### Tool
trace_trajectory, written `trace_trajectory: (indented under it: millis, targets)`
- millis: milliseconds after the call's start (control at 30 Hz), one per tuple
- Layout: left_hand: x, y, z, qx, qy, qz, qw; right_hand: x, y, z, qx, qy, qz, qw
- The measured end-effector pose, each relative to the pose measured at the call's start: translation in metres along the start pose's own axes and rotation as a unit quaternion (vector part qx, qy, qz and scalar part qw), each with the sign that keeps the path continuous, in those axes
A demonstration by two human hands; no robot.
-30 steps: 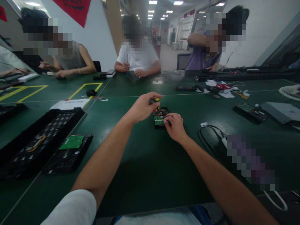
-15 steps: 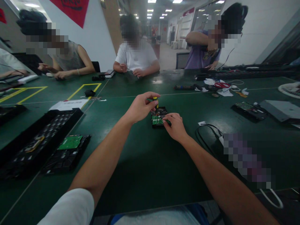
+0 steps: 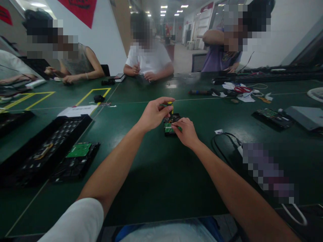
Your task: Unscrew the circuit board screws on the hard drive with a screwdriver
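Observation:
My left hand (image 3: 156, 113) grips a screwdriver (image 3: 171, 107) by its yellow and black handle. The tool stands about upright over the far part of a small black device (image 3: 169, 134) with a green circuit board (image 3: 167, 127) on it. Where its tip meets the device is too small to make out. From the near right, my right hand (image 3: 186, 131) reaches over the board, thumb and fingertips pinched close together at its surface. Whatever lies between those fingertips is hidden. The hand covers the right part of the device.
On the left lie a long black tray (image 3: 50, 144) and another black device (image 3: 80, 161) with a green board. To the right are a cable (image 3: 224, 134), a further opened device (image 3: 272, 118) and a grey box (image 3: 306, 117). Several people sit across the table (image 3: 156, 188).
My right fingertips have moved left, from the device's right edge onto the circuit board. My left hand keeps the screwdriver over the device. The whole view has shifted slightly.

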State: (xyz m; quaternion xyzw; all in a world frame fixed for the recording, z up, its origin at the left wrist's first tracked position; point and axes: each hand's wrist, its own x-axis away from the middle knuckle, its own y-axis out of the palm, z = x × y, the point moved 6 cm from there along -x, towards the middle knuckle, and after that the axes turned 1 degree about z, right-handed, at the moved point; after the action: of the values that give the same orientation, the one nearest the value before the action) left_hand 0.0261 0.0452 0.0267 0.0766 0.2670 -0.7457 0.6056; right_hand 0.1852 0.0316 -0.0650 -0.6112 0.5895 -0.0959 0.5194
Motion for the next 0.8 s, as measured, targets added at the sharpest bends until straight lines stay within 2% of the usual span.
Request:
trace_trajectory:
  millis: [467,800]
  targets:
    - [0.0,0.0054,-0.0096,-0.009,-0.01,-0.021,1.0,0.0018,0.0071,0.0058,0.015,-0.005,-0.029,0.999]
    - [0.0005,0.0073,-0.0092,-0.011,0.007,-0.03,0.999,0.0024,0.0057,0.0018,0.017,-0.013,-0.021,1.0]
